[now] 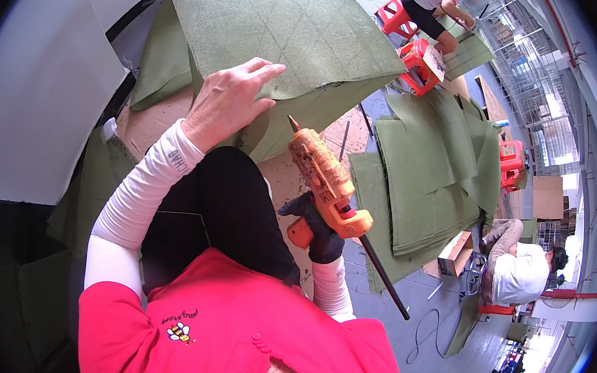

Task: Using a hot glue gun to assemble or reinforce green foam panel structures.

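My left hand [228, 99], bare below a white sleeve, rests at the near edge of a green woven panel [284, 25], its fingers stretched out and thumb apart. That panel forms the top of a boxy shape, with another green side hanging below its edge. My right hand [324, 237], in a dark glove, is closed around the handle of an orange glue gun [321, 174]. Brown residue coats the gun's barrel. Its nozzle points up toward the panel's edge, a little apart from it. A long black glue stick [386, 283] sticks out of its rear.
Stacked green sheets [419, 190] lie on the floor to the right. Beyond are red stools [422, 66], an open cardboard box [456, 253] and a loose cable [430, 333]. One person [435, 6] works at the far side; another [518, 273] sits at right. A white panel [30, 85] stands left.
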Demonstrator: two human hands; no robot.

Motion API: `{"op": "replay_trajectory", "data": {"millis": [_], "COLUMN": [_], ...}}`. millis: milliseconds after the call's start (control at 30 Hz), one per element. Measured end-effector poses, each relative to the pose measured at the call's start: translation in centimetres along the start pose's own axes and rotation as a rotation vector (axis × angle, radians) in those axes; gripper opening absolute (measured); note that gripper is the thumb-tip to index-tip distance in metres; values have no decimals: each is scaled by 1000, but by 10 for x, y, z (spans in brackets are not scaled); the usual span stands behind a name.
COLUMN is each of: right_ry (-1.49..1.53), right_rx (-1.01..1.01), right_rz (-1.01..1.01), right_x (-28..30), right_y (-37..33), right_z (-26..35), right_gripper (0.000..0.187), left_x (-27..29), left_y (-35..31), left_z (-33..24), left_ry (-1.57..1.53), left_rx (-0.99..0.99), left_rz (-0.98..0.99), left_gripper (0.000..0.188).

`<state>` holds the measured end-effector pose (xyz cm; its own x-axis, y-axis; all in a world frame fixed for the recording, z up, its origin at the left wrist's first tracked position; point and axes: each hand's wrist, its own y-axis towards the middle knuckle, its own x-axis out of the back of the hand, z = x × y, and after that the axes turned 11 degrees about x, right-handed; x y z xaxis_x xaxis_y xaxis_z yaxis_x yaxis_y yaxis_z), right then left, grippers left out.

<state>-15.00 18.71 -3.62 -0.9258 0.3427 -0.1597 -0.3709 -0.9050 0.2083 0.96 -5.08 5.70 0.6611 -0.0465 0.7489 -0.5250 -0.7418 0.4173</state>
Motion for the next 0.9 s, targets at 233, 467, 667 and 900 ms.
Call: {"op": "replay_trajectory", "data": {"millis": [233,467,667,900], "right_ry": [-139,-333,35,137], "right_rx": [71,115,-13,-15], "right_rz": [152,192,100,74], "right_x": [11,16,3,-8], "right_y": [4,12,26,18], "right_z": [-33,-64,-41,-29], "right_gripper": [34,30,23,21], "left_x": [1,14,43,51], "left_y": [6,10,2,-8], "left_z": [-5,2,4,1], "left_ry": [-27,-344,-51,83], "left_rx": [14,51,-35,-55], "left_rz": [20,-30,-100,-135], "left_gripper": [40,23,12,12]}}
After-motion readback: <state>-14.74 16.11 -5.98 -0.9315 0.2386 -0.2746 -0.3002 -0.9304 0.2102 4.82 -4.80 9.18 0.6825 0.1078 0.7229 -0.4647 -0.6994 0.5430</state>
